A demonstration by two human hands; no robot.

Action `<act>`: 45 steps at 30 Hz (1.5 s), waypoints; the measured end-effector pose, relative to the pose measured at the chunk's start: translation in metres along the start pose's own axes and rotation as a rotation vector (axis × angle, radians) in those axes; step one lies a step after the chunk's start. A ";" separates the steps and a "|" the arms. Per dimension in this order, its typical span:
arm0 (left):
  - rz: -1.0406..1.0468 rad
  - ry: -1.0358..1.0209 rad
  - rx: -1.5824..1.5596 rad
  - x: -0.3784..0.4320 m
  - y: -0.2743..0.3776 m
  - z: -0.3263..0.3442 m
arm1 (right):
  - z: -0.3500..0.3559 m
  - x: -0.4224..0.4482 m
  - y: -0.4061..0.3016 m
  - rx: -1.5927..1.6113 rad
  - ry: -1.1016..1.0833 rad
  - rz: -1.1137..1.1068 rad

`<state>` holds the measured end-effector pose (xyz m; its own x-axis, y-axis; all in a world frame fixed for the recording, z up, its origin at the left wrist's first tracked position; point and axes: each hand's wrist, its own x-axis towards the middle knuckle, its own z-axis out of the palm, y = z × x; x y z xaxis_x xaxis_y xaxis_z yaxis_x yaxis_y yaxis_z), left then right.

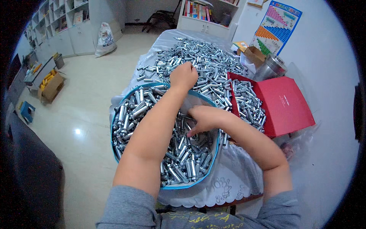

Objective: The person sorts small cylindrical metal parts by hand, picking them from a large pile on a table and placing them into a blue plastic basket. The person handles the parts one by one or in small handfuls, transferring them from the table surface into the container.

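My left hand [184,75], its fingers curled, is over the near side of a wide pile of metal sleeves [211,57] on the table; whether it holds a piece is hidden. My right hand [204,120] is inside a round container with a light blue rim [188,187], fingers apart above the metal pieces, slightly blurred. Many assembled expansion anchor bolts with nuts [183,151] fill this container, heaped at its left and near sides. To the right stands an open red box [286,107], its tray full of smaller metal bolts and sleeves [248,103].
A patterned tablecloth [223,186] covers the table. Behind the red box are a metal canister [270,67] and a small cardboard box [254,55], near the wall. A white bag [105,40], a carton of yellow items [51,86] and a blue stool [27,111] stand on the floor at left.
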<state>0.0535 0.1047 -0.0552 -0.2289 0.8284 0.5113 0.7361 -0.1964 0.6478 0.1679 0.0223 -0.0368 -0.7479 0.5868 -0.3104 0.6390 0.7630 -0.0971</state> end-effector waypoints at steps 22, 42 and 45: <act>0.027 -0.024 -0.048 0.001 -0.010 -0.002 | 0.019 0.021 -0.037 0.062 -0.505 0.094; 0.006 -0.066 -0.011 0.003 -0.011 -0.004 | -0.005 0.030 -0.011 0.237 -0.193 0.381; 0.003 -0.070 -0.002 0.003 -0.008 -0.005 | 0.001 0.031 -0.013 0.359 -0.310 0.460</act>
<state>0.0438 0.1062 -0.0566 -0.1812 0.8624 0.4728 0.7353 -0.2004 0.6474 0.1362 0.0304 -0.0464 -0.3323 0.6850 -0.6483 0.9413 0.2838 -0.1827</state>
